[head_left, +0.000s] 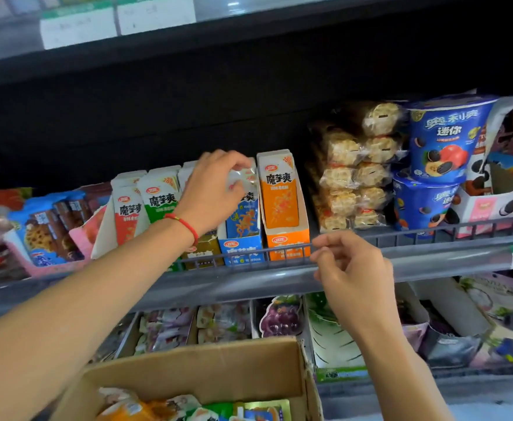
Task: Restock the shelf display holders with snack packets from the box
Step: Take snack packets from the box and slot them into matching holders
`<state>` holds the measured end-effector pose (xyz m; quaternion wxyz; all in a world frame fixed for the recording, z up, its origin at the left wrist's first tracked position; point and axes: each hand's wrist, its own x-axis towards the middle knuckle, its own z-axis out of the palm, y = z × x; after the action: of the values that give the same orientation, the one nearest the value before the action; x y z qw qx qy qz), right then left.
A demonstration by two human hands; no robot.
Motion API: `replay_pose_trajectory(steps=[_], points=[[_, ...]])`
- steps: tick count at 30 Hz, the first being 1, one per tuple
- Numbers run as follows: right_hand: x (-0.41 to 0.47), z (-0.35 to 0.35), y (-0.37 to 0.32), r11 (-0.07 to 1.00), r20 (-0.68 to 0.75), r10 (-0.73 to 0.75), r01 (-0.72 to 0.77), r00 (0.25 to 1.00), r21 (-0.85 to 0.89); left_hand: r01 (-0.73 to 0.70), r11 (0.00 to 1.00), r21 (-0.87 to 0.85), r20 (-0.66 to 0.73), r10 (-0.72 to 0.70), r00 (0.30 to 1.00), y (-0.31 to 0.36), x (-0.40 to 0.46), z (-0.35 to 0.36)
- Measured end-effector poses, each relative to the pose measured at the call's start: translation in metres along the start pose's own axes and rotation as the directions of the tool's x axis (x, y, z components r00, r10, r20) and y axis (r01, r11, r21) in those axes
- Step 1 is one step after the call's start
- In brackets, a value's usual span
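**Left hand feeds a packet into the blue holder**

Between the left fingertips [243, 174] and thumb sits one small silvery snack packet [239, 180], pinched at its upper edge and held at the open top of the blue display holder [243, 238]. That left hand [212, 192] wears a red string bracelet [185, 224] on the wrist.

Just right of the pinched packet stands the orange display holder [285, 214]. Left of the hand, two more upright holders show clearly, a red one [126, 208] and a green one [161, 199]; a brown-gold one [202, 253] peeks out under the wrist. That makes five holders in the row, counted by colour.

Lower and to the right, the right hand [355, 275] hangs in front of the shelf's wire rail [416, 232], fingers loosely curled with thumb and forefinger close together; they hold nothing that can be made out.

Well below both hands sits one open cardboard box [206, 369], with several more snack packets [145, 405] lying in it; their number cannot be counted.

Beyond the orange holder, further right of the fingers, lie stacked clear bags of rice cakes [355, 168] and two blue Oreo cups [443, 138], one on top of the other.
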<state>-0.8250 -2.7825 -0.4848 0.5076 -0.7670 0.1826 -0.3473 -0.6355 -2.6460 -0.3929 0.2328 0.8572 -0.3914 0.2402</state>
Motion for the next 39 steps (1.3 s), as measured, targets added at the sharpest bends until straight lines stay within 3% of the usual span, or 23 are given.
replay_pose_trajectory(steps=[4,7,9,11,13,16,19,21,25,28,32,34,37,39], points=[[-0.01,0.015,-0.003,0.993,0.145,-0.097,0.106,0.985,-0.058,-0.063,0.993,-0.098,0.045,0.068,0.997,-0.002,-0.116,-0.041],[-0.023,0.03,-0.003,0.977,0.32,-0.142,0.184,0.937,-0.107,-0.004,0.982,-0.187,0.253,0.052,0.966,-0.017,-0.199,-0.049],[-0.032,0.042,-0.005,0.97,0.413,-0.158,0.219,0.897,-0.106,0.105,0.985,-0.14,0.535,-0.014,0.845,-0.03,-0.239,-0.043],[-0.043,0.057,-0.007,0.955,0.496,-0.171,0.268,0.851,-0.13,0.143,0.988,-0.06,0.764,-0.047,0.644,-0.049,-0.266,-0.029],[-0.054,0.078,-0.001,0.912,0.604,-0.149,0.345,0.783,-0.221,0.175,0.984,-0.011,0.873,-0.076,0.481,-0.065,-0.281,-0.019],[-0.077,0.114,0.018,0.756,0.764,0.083,0.458,0.64,-0.467,0.192,0.978,0.077,0.903,-0.15,0.403,-0.086,-0.294,-0.008],[-0.109,0.143,0.039,0.512,0.753,0.425,0.553,0.502,-0.657,0.152,0.978,0.145,0.89,-0.196,0.411,-0.1,-0.298,-0.005],[-0.131,0.155,0.051,0.46,0.715,0.539,0.555,0.446,-0.693,0.2,0.972,0.127,0.856,-0.209,0.473,-0.106,-0.295,-0.006],[-0.155,0.166,0.07,0.403,0.679,0.614,0.581,0.401,-0.707,0.296,0.953,0.059,0.784,-0.228,0.577,-0.106,-0.287,-0.014],[-0.158,0.17,0.075,0.393,0.69,0.591,0.599,0.417,-0.698,0.318,0.948,0.011,0.738,-0.222,0.637,-0.102,-0.284,-0.022],[-0.148,0.169,0.069,0.432,0.733,0.543,0.612,0.41,-0.663,0.349,0.937,-0.01,0.644,-0.261,0.719,-0.098,-0.279,-0.03],[-0.135,0.165,0.061,0.499,0.754,0.485,0.568,0.443,-0.655,0.395,0.919,-0.022,0.581,-0.309,0.753,-0.095,-0.279,-0.033],[-0.111,0.154,0.046,0.699,0.765,0.349,0.393,0.542,-0.597,0.51,0.853,-0.116,0.484,-0.399,0.779,-0.083,-0.281,-0.035],[-0.102,0.144,0.033,0.858,0.778,0.27,0.225,0.567,-0.461,0.604,0.763,-0.232,0.491,-0.444,0.749,-0.07,-0.286,-0.035]])
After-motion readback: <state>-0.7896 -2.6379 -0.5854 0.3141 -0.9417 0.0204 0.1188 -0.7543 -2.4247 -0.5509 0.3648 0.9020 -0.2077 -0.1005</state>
